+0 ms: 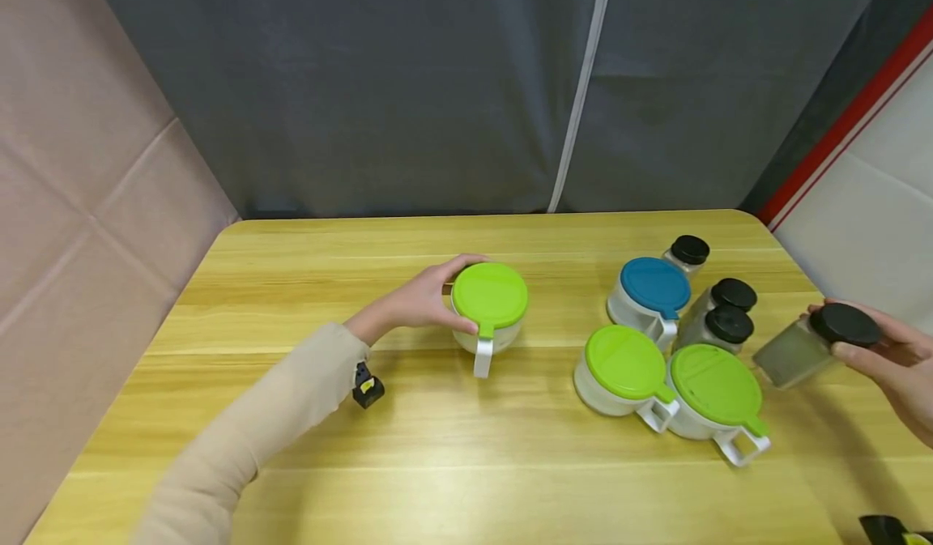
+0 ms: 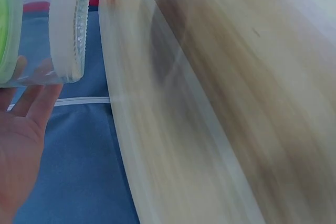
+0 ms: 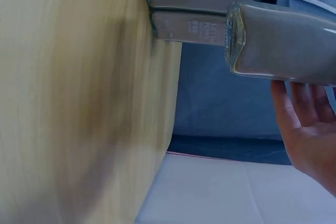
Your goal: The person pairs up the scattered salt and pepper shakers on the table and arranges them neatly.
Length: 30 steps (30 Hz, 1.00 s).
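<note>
- Left hand [image 1: 419,302] wraps its fingers round a green-lidded cup [image 1: 488,306] on the table [image 1: 466,464].
- Right hand [image 1: 892,367] holds a tilted black-capped jar [image 1: 812,347] above the table.

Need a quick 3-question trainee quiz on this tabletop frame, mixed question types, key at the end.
1. True or false: the left hand grips the blue-lidded cup.
2. How many green-lidded cups stand on the table?
A) two B) three C) four
3. Fill in: the right hand holds a spice bottle by its ____ cap, tilted and off the table.

Key
1. False. The left hand's fingers curl round the lone green-lidded cup at mid-table.
2. B. One by the left hand, plus a near pair on the right.
3. Black.
</note>
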Tool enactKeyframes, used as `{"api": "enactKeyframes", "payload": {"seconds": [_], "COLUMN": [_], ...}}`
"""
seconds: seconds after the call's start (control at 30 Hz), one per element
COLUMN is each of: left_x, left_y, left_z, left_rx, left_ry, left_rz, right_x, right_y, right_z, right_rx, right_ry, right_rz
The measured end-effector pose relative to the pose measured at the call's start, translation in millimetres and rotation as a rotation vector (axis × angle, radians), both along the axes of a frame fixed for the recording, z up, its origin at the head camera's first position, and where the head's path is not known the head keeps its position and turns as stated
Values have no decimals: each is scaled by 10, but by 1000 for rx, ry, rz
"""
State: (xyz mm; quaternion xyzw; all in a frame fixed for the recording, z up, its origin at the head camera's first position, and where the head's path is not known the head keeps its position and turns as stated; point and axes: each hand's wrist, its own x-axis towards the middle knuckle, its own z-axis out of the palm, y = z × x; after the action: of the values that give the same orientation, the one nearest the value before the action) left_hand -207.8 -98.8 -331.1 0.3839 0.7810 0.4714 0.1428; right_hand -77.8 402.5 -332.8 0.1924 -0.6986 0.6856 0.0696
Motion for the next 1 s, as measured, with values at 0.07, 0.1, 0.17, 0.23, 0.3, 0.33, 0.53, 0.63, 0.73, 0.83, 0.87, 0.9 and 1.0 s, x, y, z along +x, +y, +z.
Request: {"api": "enactKeyframes", "payload": {"seconds": [0.07,0.1,0.17,0.23,0.3,0.33,0.53,0.63,0.73,0.83,0.87,0.9,1.0], "left_x": [15,23,41,56,71,77,111,124,138,151,155,159,167], "left_y": [-41,-58,-91,-125,-156,-170,-251,-295,-341,-382,-397,-410,-447], "left_z": [26,42,74,103,132,143,191,212,237,258,264,270,283], "left_rx": [-4,-4,-1,1,5,6,9,6,1,-6,-8,-11,-10], "left_ry": [5,8,14,13,12,10,3,2,1,6,7,10,11], "left_rz": [0,-1,-1,-4,-7,-6,-7,-3,8,20,23,26,31], "right_x": [3,0,-7,-20,-32,-38,-75,-77,-84,-100,-106,-112,-115], "right_y": [-14,-20,-28,-38,-45,-45,-44,-75,-123,-173,-188,-205,-247], "right_z": [30,42,65,86,109,121,203,240,278,321,335,346,373], "right_rx": [4,-4,-16,-35,-43,-57,-116,-78,-59,-56,-54,-47,26], "right_ry": [9,15,30,50,66,67,67,60,56,60,55,47,13], "right_rz": [-14,-19,-25,-19,-16,-6,66,15,-16,-12,-15,-22,-78]}}
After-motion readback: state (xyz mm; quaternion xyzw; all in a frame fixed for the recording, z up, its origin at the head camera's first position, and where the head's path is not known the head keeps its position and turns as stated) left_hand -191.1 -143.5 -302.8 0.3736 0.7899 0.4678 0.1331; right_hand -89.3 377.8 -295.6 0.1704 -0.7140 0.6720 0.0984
